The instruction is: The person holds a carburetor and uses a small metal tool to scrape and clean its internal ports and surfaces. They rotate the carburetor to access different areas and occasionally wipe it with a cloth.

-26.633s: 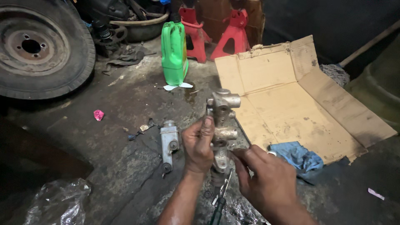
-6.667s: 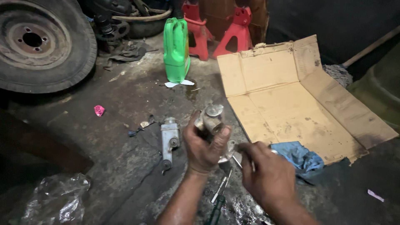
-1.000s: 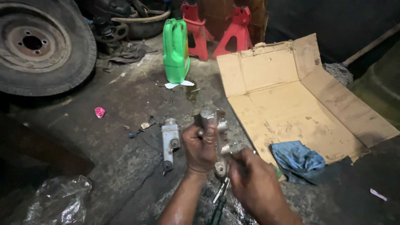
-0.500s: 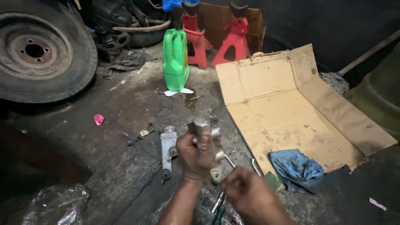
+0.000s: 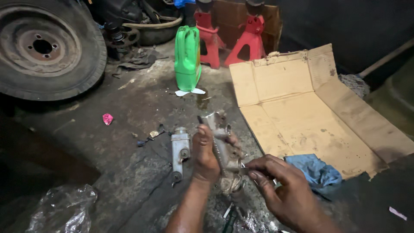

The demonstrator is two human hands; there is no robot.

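My left hand (image 5: 205,156) grips a grey metal cylinder part (image 5: 221,140) and holds it upright over the dirty floor. The fingers of my right hand (image 5: 282,190) pinch a small thin metal piece (image 5: 243,169) against the lower side of that part. A second grey metal cylinder (image 5: 180,149) lies on the floor just left of my left hand. Below my hands, some tools (image 5: 229,215) lie on the floor, partly hidden.
A flattened cardboard box (image 5: 315,116) lies at the right with a blue rag (image 5: 317,170) at its near edge. A green jug (image 5: 187,56) and two red jack stands (image 5: 246,41) stand at the back. A wheel (image 5: 45,47) sits far left, crumpled plastic (image 5: 64,209) near left.
My right hand has come back up from near the floor tools to the lower side of the part. The part is now tilted slightly; my left hand keeps its grip.
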